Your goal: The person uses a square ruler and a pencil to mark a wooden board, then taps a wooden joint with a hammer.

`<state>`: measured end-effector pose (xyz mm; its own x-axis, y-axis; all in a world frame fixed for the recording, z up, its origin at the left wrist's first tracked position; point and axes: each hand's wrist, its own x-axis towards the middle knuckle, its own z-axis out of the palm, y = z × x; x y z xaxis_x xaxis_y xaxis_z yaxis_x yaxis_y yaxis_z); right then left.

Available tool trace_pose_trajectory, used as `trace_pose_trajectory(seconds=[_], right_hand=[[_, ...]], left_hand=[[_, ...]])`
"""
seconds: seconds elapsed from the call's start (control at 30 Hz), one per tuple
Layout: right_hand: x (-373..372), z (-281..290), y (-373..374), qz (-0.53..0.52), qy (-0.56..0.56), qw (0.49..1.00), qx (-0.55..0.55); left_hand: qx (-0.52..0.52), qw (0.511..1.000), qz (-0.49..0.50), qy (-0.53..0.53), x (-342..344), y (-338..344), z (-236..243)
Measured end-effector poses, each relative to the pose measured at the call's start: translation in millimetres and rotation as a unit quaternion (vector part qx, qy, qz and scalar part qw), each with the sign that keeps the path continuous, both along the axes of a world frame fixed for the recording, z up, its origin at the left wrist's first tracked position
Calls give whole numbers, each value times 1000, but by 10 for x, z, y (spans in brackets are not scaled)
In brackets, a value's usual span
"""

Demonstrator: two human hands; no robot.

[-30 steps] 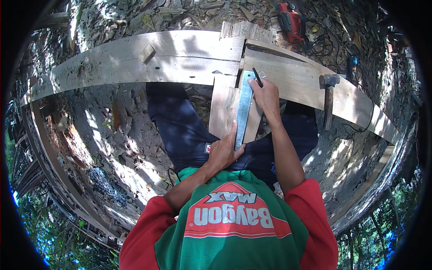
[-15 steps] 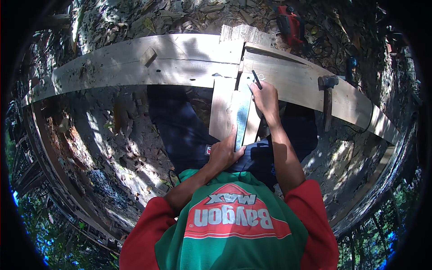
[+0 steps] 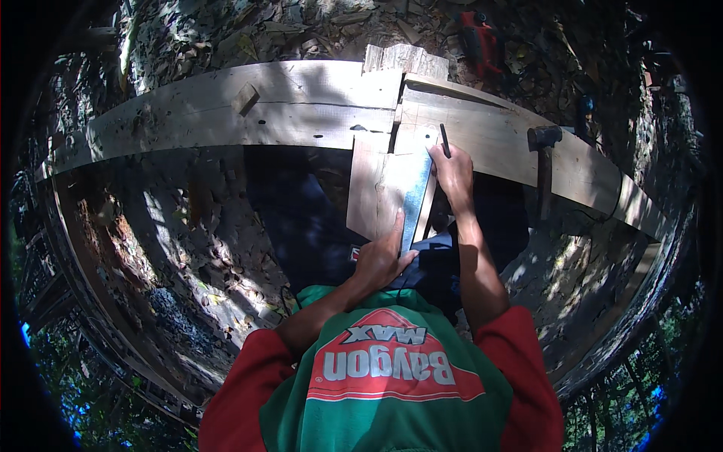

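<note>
Your metal ruler (image 3: pixel 415 197) lies lengthwise on the short board (image 3: pixel 369 190), with a narrow bare strip rightward and wider room leftward. It has slid right since the earlier frame. Your left hand (image 3: pixel 378 260) holds its lower end; your right hand (image 3: pixel 456 173) pinches a pencil (image 3: pixel 444 140) (a dark one) beside its upper end.

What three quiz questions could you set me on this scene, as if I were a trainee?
1. Open: Which hand holds the slim dark pen-like tool?
2. True or false: The left hand is at the end of the metal strip nearest the person's body.
3. Choose: Which tool has its head on the right-hand board? A) a saw; B) a hammer; C) a brush.

Key: 1. The right hand. 2. True. 3. B.
</note>
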<state>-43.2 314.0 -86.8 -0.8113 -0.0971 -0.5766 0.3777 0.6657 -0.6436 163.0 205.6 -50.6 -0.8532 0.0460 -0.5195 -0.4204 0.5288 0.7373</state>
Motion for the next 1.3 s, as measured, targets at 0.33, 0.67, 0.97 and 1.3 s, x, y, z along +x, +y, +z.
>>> trace_pose_trajectory(seconds=[0.33, 0.67, 0.97, 1.3], right_hand=[[-2, -24, -37, 35, 38, 999, 16], [3, 92, -40, 51, 59, 997, -20], [-30, -8, -54, 58, 39, 997, 44], [-10, -96, -16, 59, 61, 996, 25]], left_hand=[[7, 1000, 9, -6, -1, 4, -30], [-3, 1000, -5, -9, 19, 8, -58], [-8, 1000, -4, -13, 18, 15, -60], [-3, 999, -19, -36, -4, 5, -58]])
